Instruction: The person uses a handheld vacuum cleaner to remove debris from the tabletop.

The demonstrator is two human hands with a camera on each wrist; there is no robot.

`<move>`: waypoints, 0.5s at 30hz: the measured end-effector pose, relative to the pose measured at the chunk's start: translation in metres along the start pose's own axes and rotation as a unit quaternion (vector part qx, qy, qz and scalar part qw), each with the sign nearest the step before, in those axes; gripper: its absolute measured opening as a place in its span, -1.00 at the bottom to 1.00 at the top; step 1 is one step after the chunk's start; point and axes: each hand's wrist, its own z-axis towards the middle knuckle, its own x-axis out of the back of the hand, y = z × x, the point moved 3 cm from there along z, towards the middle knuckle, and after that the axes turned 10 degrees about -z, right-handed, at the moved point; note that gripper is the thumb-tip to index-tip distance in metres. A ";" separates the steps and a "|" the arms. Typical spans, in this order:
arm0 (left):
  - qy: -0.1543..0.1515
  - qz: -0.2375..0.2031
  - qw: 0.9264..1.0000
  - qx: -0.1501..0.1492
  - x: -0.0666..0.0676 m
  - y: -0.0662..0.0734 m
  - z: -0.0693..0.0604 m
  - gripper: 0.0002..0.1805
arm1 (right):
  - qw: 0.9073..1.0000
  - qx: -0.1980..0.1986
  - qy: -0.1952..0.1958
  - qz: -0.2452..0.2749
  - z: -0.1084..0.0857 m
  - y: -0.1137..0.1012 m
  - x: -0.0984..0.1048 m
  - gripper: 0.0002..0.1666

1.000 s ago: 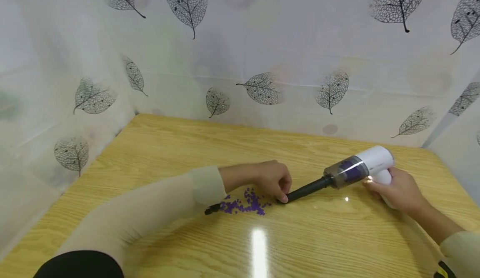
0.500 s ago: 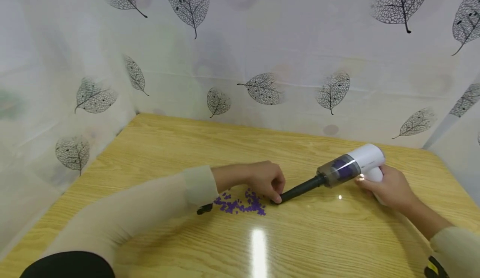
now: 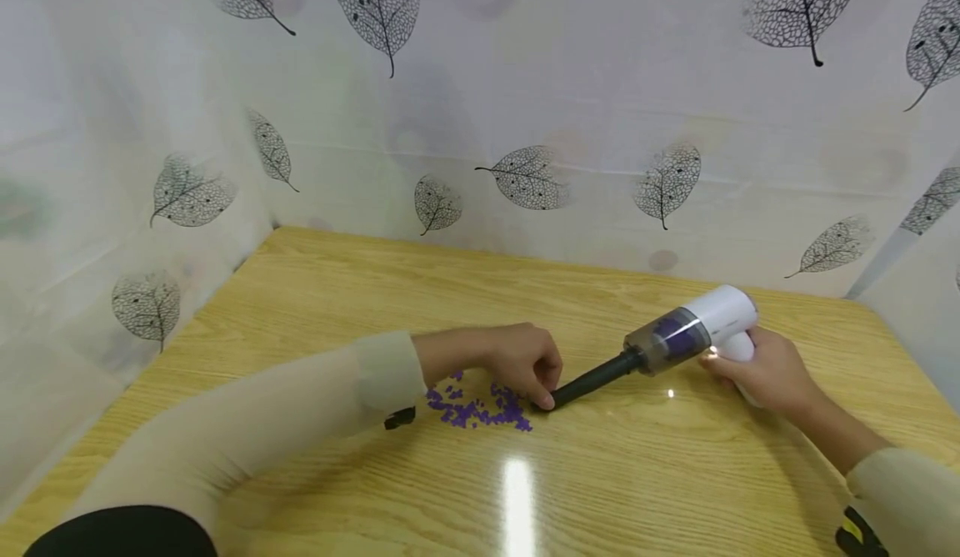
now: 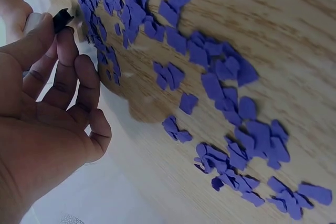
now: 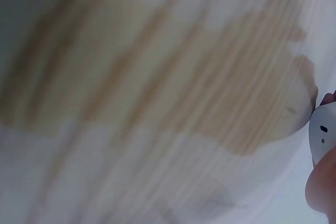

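Note:
A white handheld vacuum cleaner point(image 3: 723, 311) slants over the table, its white handle gripped by my right hand point(image 3: 776, 373). Purple bits show inside its clear dust cup point(image 3: 667, 340). My left hand point(image 3: 525, 361) pinches the tip of the black nozzle point(image 3: 596, 380) between thumb and forefinger, low over the tabletop. Just left of that tip, small purple paper scraps point(image 3: 480, 411) lie scattered. In the left wrist view, the nozzle end point(image 4: 63, 20) sits at the fingertips beside the scraps point(image 4: 226, 72). The right wrist view catches only part of the vacuum handle point(image 5: 324, 129) and a finger.
The wood-grain table point(image 3: 360, 282) meets a pale leaf-printed curtain point(image 3: 487, 82) at the back and sides. A bright light reflection point(image 3: 517, 499) lies on the front of the tabletop.
Both hands and the vacuum have shifted left, bringing the nozzle tip up to the right edge of the purple scraps. The left forearm still passes over part of the scraps' left side.

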 end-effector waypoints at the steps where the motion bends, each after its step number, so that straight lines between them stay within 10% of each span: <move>1: -0.001 0.000 1.000 -0.002 0.000 0.000 0.000 -0.84 | 1.000 0.000 0.000 0.000 0.000 0.000 0.000 -0.66; 15: -0.021 0.005 1.000 -0.010 0.001 -0.004 -0.005 -0.83 | 1.000 0.006 -0.007 0.019 0.002 -0.009 -0.006 -0.66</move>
